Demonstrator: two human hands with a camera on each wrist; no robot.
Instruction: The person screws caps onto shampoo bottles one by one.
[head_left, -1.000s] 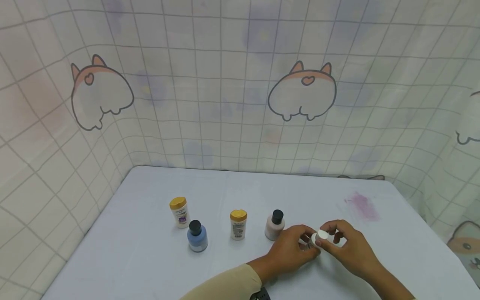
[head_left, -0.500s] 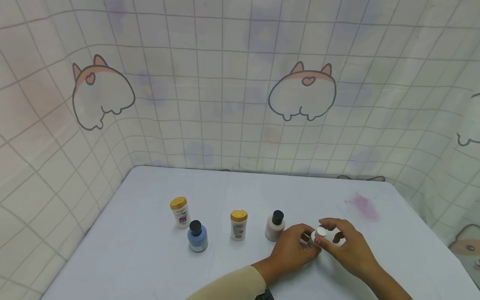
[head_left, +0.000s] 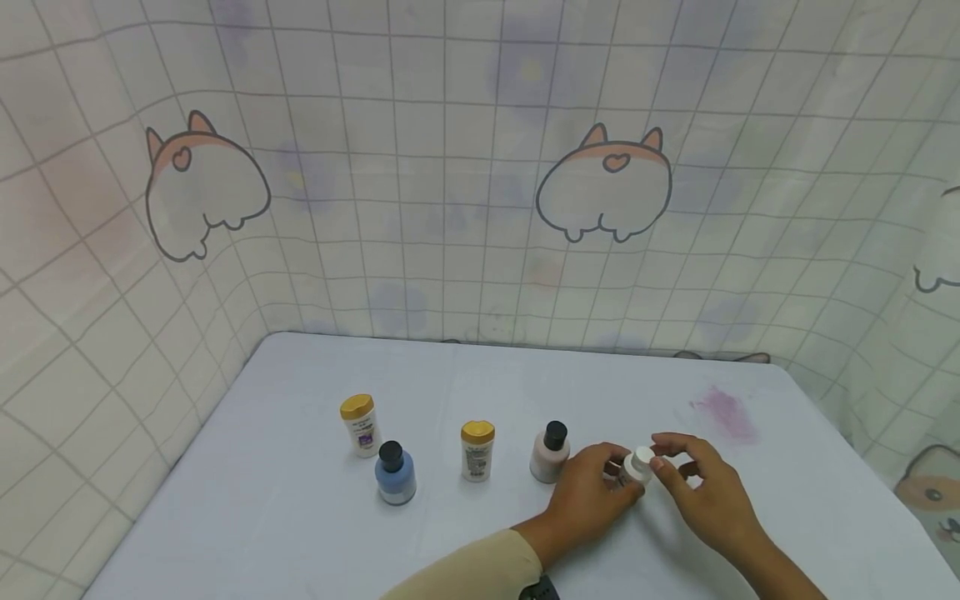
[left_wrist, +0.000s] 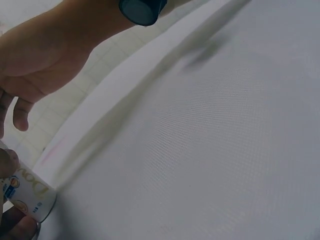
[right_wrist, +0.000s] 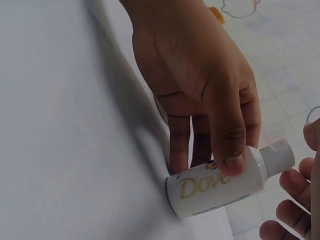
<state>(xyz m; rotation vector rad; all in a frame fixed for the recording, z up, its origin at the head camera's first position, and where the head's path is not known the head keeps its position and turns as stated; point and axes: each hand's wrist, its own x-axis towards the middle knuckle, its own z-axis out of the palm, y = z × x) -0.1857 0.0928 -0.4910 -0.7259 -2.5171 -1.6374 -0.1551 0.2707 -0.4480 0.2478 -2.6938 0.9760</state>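
Observation:
My left hand (head_left: 587,493) grips a small white Dove bottle (head_left: 636,472) from its left side, thumb across the front. In the right wrist view the bottle (right_wrist: 245,180) stands with its base on the table, the gold lettering showing and a white cap (right_wrist: 279,157) on its neck. My right hand (head_left: 711,496) is just right of that cap, fingers loosely bent and spread, pinching nothing; whether a fingertip still grazes the cap is unclear. Only part of the bottle (left_wrist: 34,196) shows at the edge of the left wrist view.
Left of my hands on the white table (head_left: 247,517) stand a pale pink bottle (head_left: 549,460) with a black cap, a gold-capped bottle (head_left: 476,460), a blue bottle (head_left: 395,481) and another gold-capped bottle (head_left: 363,432). A grid-patterned curtain (head_left: 465,275) surrounds the table.
My right hand has let go of the white cap and shifted slightly right, away from it. My left hand still holds the bottle at nearly the same spot.

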